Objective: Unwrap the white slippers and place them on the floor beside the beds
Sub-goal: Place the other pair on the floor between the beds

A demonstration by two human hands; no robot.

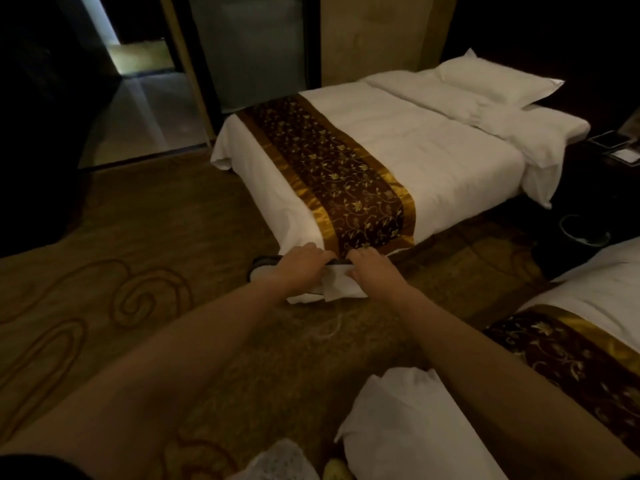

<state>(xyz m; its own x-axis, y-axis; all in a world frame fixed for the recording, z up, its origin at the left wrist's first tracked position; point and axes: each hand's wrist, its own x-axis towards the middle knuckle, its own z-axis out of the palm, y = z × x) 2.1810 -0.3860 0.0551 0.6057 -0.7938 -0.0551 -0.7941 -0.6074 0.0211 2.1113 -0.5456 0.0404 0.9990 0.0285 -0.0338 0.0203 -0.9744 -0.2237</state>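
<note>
left hand and right hand are curling round the slippers, holding them by the bed corner; unwrapping seems underway, placing on the floor is waiting.

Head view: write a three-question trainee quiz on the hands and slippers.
1. True or false: the left hand and right hand both grip the white slippers.
2. The slippers are nearest: A) the foot corner of the far bed, B) its pillow, C) the doorway.
3. Fill in: the bed runner is brown and ____.
Key: 1 true; 2 A; 3 gold.
</note>
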